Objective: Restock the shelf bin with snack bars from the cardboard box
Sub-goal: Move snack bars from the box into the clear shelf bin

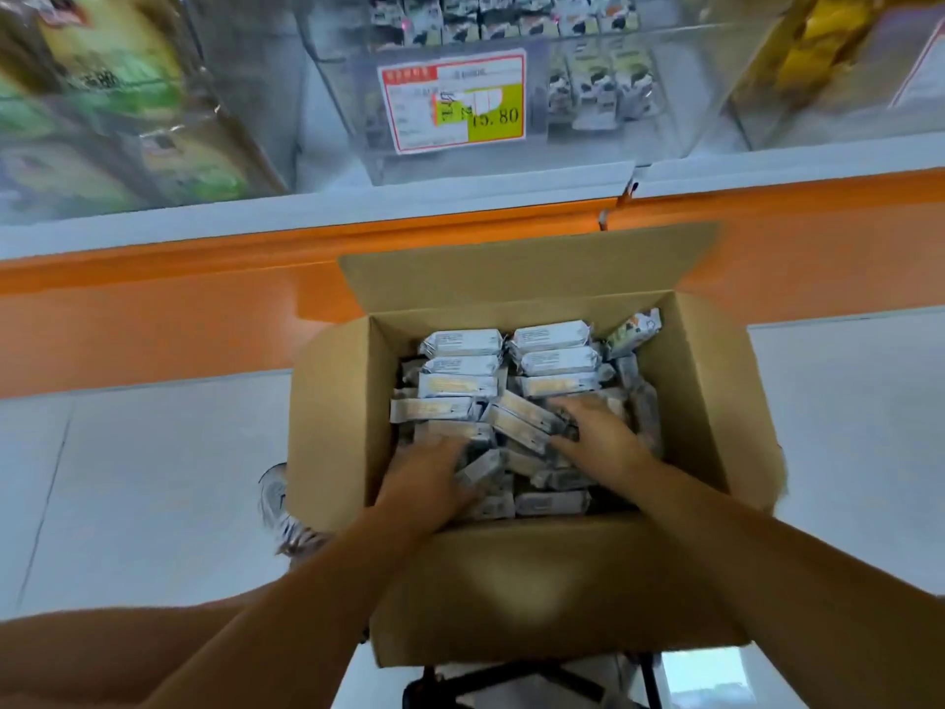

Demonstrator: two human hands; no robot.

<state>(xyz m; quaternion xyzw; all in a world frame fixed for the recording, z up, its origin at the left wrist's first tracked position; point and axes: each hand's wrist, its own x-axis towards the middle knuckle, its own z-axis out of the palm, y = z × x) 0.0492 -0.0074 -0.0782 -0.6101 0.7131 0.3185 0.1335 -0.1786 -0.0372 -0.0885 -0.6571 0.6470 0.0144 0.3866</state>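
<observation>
Both hands, left hand (434,465) and right hand (595,432), grip flat foil snack bars (463,386) inside the brown cardboard box (542,580).

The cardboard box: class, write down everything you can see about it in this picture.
The cardboard box is plain brown corrugated card, open at the top with its four flaps folded outward. It sits in front of the orange shelf edge, resting on a dark support only partly visible beneath. Inside lie many silvery wrapped snack bars, neat rows at the far side, jumbled nearer. The left hand and right hand reach inside among the bars; whether either grips one is unclear.
</observation>
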